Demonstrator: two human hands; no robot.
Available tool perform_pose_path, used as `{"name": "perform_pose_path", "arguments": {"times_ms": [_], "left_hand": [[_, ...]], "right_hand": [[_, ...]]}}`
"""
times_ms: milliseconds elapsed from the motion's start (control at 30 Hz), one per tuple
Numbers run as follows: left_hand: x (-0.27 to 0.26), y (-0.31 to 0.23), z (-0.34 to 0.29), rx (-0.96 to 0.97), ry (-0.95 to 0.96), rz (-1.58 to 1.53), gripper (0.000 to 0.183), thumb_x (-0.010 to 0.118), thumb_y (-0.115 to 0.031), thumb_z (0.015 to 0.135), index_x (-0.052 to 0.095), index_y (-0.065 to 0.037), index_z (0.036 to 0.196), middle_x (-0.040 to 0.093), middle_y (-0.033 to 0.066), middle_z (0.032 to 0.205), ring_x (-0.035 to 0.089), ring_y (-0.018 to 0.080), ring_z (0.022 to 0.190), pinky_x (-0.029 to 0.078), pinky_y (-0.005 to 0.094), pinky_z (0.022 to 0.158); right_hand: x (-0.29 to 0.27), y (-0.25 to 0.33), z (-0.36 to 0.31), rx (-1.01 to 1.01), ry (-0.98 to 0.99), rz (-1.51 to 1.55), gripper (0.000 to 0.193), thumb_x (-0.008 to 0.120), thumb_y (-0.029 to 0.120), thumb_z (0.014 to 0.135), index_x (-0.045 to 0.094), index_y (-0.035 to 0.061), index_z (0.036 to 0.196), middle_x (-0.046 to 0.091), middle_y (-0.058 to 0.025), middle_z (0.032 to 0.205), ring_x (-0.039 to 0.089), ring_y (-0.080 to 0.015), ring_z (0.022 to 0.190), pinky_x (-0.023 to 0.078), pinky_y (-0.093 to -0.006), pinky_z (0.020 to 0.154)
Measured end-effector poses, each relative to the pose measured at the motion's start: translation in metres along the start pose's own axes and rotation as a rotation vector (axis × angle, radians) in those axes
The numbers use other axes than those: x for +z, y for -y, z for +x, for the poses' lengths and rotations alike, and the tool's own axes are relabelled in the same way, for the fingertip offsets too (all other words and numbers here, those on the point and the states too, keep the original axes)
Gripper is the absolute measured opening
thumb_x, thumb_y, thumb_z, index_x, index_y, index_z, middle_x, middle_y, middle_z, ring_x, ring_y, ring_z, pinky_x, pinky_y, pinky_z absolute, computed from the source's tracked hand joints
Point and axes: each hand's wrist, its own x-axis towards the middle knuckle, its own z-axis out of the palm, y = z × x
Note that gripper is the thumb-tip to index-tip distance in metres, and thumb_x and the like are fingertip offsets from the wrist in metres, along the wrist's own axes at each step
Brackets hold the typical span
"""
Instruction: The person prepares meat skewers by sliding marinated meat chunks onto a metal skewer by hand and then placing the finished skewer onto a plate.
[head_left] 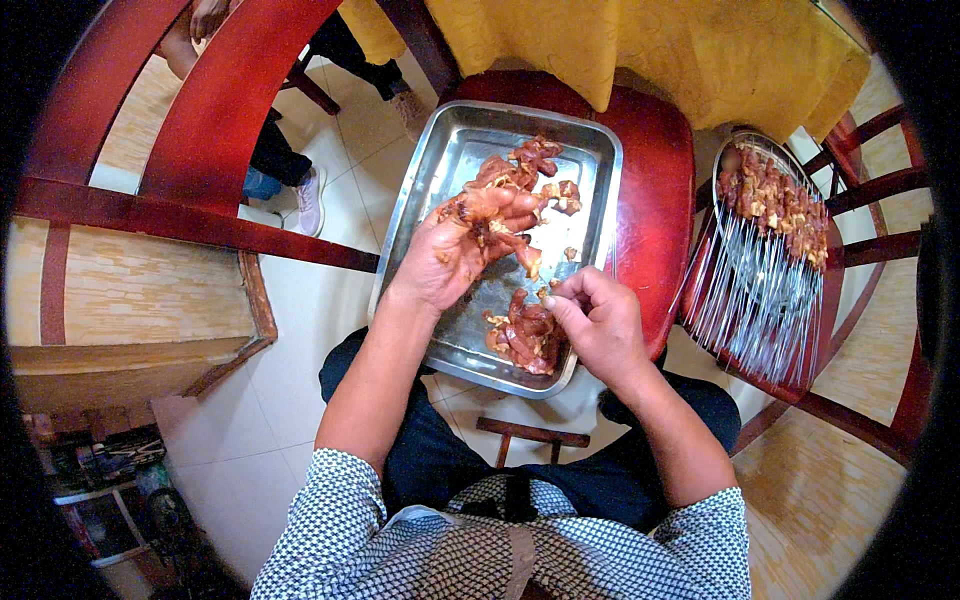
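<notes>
A rectangular metal tray (400, 235) lies in front of me with raw, marinated meat in it. One heap of meat pieces (535, 155) sits toward the far side, another heap (525, 335) near the front edge. Over the tray's middle, my left hand (450, 255) is turned palm up, its fingers curled round a piece of meat (527, 257) and smeared with marinade. My right hand (605, 325) is above the tray's right edge, thumb and forefinger pinched on a small yellowish bit of meat (546, 292), just beside the near heap.
The tray rests on a red wooden chair (655, 200). To the right, a round metal plate (735, 145) on another chair carries several meat skewers (775, 205), handles toward me. A yellow tablecloth (640, 50) hangs behind. Another person's shoe (310, 200) is at the left.
</notes>
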Motion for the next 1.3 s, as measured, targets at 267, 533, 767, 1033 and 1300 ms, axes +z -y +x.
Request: {"name": "perform_pose_path", "arguments": {"times_ms": [267,533,767,1033,1300], "left_hand": [[-0.029,0.002,0.007,0.039,0.062,-0.326,0.035,0.043,-0.026,0.097,0.052,0.001,0.118,0.059,0.0199,0.118,0.059,0.0313,0.107,0.052,0.0463,0.087],[-0.012,-0.002,0.006,0.096,-0.180,-0.168,0.021,0.048,-0.018,0.095,0.057,0.000,0.104,0.065,0.0145,0.100,0.061,0.0171,0.080,0.053,0.0291,0.064],[-0.010,-0.001,0.006,0.129,-0.216,-0.137,0.020,0.047,-0.016,0.096,0.058,0.000,0.101,0.066,0.0148,0.099,0.065,0.0184,0.079,0.055,0.0305,0.067],[-0.010,0.012,0.006,0.119,-0.067,-0.164,0.025,0.045,-0.020,0.097,0.057,0.000,0.105,0.064,0.0178,0.106,0.065,0.0255,0.092,0.056,0.0355,0.076],[0.009,0.015,-0.002,-0.013,-0.038,-0.113,0.041,0.040,-0.036,0.097,0.052,-0.003,0.119,0.060,0.0142,0.118,0.061,0.0231,0.103,0.053,0.0366,0.082]], "right_hand": [[0.000,0.001,0.000,0.065,0.036,0.091,0.014,0.069,0.007,0.078,0.057,0.0013,0.074,0.055,-0.0041,0.059,0.052,-0.0107,0.053,0.043,-0.0284,0.049],[0.002,0.002,-0.001,0.040,0.019,0.005,0.015,0.069,0.008,0.077,0.056,0.0020,0.073,0.057,-0.0085,0.061,0.057,-0.0170,0.054,0.045,-0.0316,0.051],[0.003,0.003,-0.002,0.034,0.003,-0.059,0.014,0.068,0.008,0.076,0.057,0.0018,0.072,0.059,-0.0119,0.065,0.060,-0.0237,0.058,0.047,-0.0352,0.053],[0.008,0.001,-0.004,0.007,-0.019,-0.033,0.014,0.067,0.010,0.077,0.057,0.0015,0.072,0.059,-0.0122,0.064,0.059,-0.0222,0.057,0.046,-0.0344,0.053],[0.004,-0.009,0.003,0.160,0.064,0.360,0.011,0.065,0.010,0.085,0.058,0.0014,0.082,0.058,0.0001,0.069,0.053,-0.0056,0.062,0.044,-0.0228,0.054]]}}
